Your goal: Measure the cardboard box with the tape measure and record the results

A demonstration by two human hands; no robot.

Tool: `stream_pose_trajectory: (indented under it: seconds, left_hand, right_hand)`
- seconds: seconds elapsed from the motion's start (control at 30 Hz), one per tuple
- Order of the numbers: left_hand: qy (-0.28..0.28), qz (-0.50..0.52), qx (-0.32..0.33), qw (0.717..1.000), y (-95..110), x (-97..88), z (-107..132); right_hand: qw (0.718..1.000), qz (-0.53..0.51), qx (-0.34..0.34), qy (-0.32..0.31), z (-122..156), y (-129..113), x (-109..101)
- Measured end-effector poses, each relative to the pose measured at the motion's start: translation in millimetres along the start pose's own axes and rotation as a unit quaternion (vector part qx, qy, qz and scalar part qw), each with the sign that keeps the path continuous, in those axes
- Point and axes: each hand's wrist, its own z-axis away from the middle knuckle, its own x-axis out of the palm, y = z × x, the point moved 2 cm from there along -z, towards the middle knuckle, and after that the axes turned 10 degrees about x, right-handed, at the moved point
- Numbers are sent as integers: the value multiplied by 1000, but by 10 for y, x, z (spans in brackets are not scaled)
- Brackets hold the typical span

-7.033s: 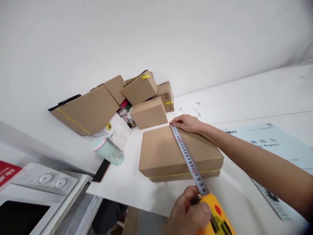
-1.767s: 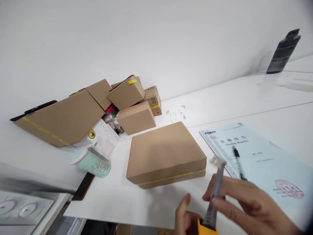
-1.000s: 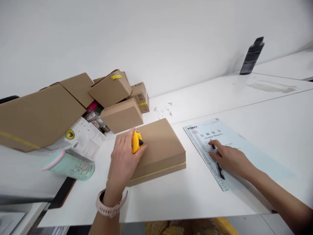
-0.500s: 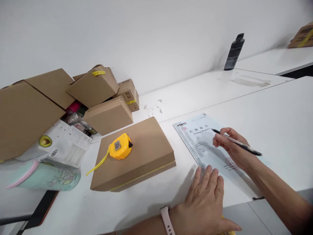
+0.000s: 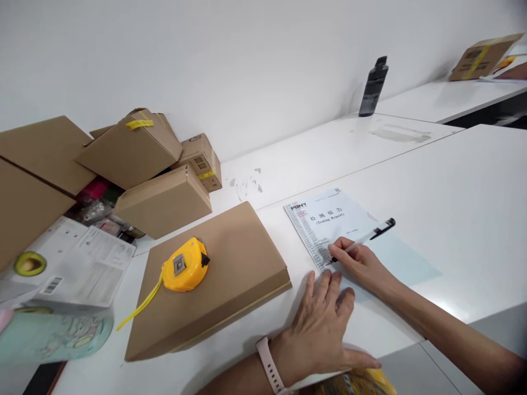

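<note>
Pen [image 5: 379, 230] is pinched in the right hand [image 5: 362, 266], which I see at four o'clock on my screen; the pen's tip points down at the near-left corner of the report [image 5: 327, 222]. At five o'clock the left hand [image 5: 319, 329] is spread wide, fingertips by the report's near edge; whether they press it, I cannot tell. At eight o'clock the tape measure [image 5: 189, 274] lies upon a cardboard box [image 5: 239, 258]; at two o'clock stands a dark bottle [image 5: 373, 90].
</note>
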Motion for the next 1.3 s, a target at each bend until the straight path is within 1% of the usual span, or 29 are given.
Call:
stream_pose_trajectory:
  seconds: [0.13, 0.23, 0.33, 0.4, 0.43, 0.53, 0.73, 1.3]
  left_hand:
    - [17, -6, 0, 1000, -29, 64, 8]
    - [25, -2, -7, 1000, -27, 59, 2]
    - [24, 0, -11, 1000, -21, 40, -6]
    - [21, -4, -9, 1000, -17, 37, -10]
    - [21, -7, -7, 1000, -16, 39, -10]
    - [22, -16, -2, 1000, -17, 54, -8]
    - [25, -23, -3, 999, -25, 64, -4]
    - [25, -41, 2, 999, -19, 62, -4]
  right_hand:
    - [999, -27, -20, 10, 10, 31, -2]
    - [999, -45, -2, 22, 11, 75, 1]
    - [998, 9, 20, 67, 22, 106, 9]
    - [994, 60, 15, 92, 33, 115, 10]
    - [992, 80, 8, 94, 36, 119, 12]
    - [992, 101, -7, 80, 36, 143, 20]
    - [993, 92, 5, 79, 43, 213, 21]
    - [991, 110, -2, 72, 55, 191, 27]
